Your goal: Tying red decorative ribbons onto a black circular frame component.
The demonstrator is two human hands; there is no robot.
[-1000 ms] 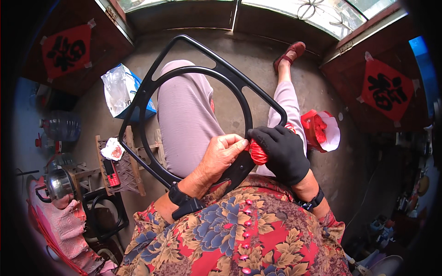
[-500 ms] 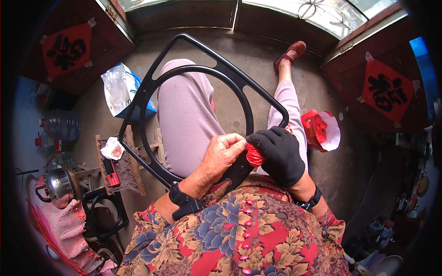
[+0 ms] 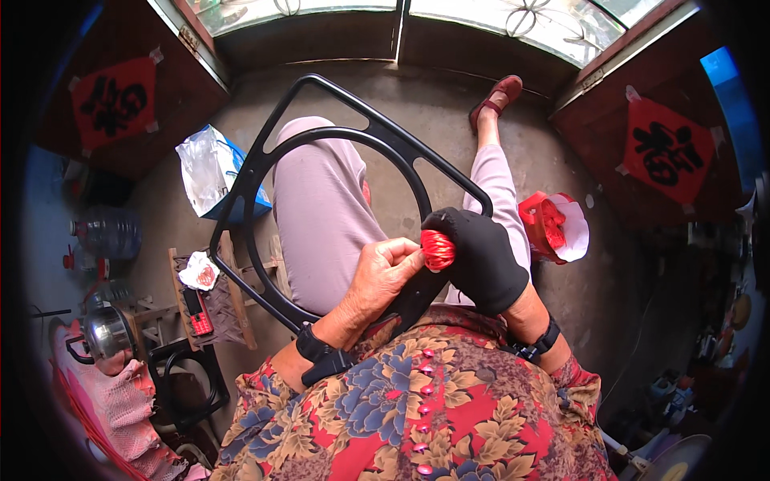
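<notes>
A black frame, roughly square with a large round opening, rests slanted across my lap over my left thigh. At its near right side, my right hand, in a black glove, is closed round a bundle of shiny red cord. The bundle's rounded end sticks out to the left of the glove. My bare left hand pinches thumb and forefinger together at the bundle's left edge, seemingly on a strand. The fingers of my right hand are largely hidden from above, and so is the frame's part beneath both hands.
Left of my knee stands a blue and white bag. A low wooden stool holds a red phone and crumpled tissue. Another black frame and a metal pot are nearer. At right is a red bag.
My right hand has turned and lifted slightly, so more of the red bundle shows between the hands. My left hand keeps its pinch. The whole view has shifted a little.
</notes>
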